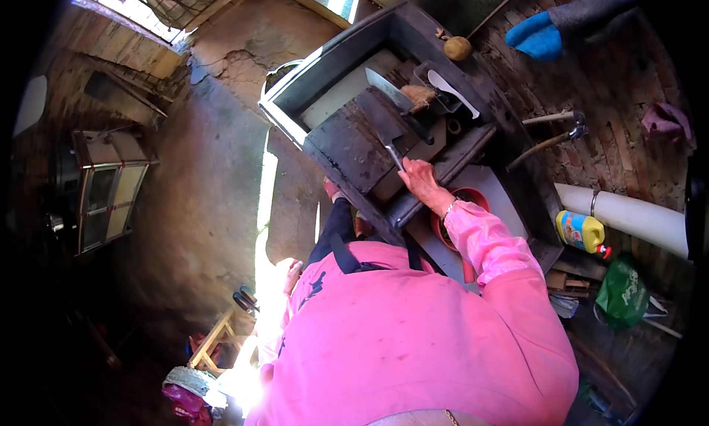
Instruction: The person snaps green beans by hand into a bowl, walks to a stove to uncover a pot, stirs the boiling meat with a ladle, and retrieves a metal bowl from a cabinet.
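My right hand [422, 181] is closed around the metal handle of a cleaver [378, 114]. The cleaver's dark, broad blade lies over a worn dark wooden board [343, 149] in the stone sink [295, 129]. Beside it is a second knife [387, 88] with a shiny blade and a dark handle. A brown brush-like piece [419, 96] and a white spoon [452, 91] lie just beyond. Down at my left side hangs my left hand [292, 275], in strong glare; its fingers are too small and washed out to read.
A red basin [473, 197] sits below my right forearm. A round brown object [458, 48] rests on the sink's far rim. Two hammer-like tools [550, 142], a white pipe [628, 218] and a yellow bottle [580, 231] are along the brick wall. A wooden stool [214, 342] stands behind left.
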Motion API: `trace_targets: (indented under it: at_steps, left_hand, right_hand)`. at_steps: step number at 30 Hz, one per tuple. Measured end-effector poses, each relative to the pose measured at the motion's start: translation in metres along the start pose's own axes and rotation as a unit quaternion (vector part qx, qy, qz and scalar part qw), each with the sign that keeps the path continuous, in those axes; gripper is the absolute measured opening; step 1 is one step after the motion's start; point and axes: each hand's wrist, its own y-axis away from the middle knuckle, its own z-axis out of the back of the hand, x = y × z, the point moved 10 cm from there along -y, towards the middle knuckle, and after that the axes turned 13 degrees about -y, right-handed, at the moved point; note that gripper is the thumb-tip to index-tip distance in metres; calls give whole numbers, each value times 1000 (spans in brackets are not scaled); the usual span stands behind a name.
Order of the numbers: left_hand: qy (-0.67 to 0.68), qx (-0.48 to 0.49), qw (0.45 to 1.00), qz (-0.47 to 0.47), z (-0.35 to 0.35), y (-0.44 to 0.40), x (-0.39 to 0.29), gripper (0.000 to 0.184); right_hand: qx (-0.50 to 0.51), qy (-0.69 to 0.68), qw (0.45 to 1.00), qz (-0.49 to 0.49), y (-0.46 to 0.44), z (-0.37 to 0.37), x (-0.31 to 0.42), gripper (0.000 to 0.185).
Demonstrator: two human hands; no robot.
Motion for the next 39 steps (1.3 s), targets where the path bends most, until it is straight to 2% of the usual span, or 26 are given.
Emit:
trace_targets:
  at_steps: [3,8,17,18,21,24,29,31,33,36,39]
  left_hand:
    - [-87,-22,995,-44,17,-15,-16,22]
    - [-140,-24,988,-63,24,-25,-27,21]
    - [-161,-14,984,-68,24,-27,-40,19]
    - [-162,-14,984,-68,24,-26,-40,19]
    - [-164,-16,984,-70,26,-26,-43,19]
    - [-171,-17,983,-71,28,-23,-45,18]
    - [-171,-19,982,-74,28,-25,-44,18]
    - [-175,-18,981,-76,27,-25,-46,17]
    - [-178,-21,981,-78,28,-25,-47,17]
    - [-182,-26,980,-78,31,-25,-48,17]
    - [-189,-28,979,-75,33,-24,-48,16]
  right_hand:
    - [-8,-1,999,51,8,14,15,30]
    - [7,-115,989,95,14,22,33,44]
    - [-31,-176,981,69,0,26,5,37]
    - [-77,-181,976,92,2,28,4,35]
    - [-92,-191,973,93,1,27,-2,31]
    - [-97,-211,972,49,-6,42,-17,27]
    - [-194,-116,973,-50,-30,92,-75,26]
    - [-194,-96,976,-31,-36,77,-101,29]
    - [-119,-43,989,-76,-41,39,-125,31]
    - [-37,-80,994,-60,-48,3,-128,32]
    - [-230,-87,969,36,-36,32,-100,25]
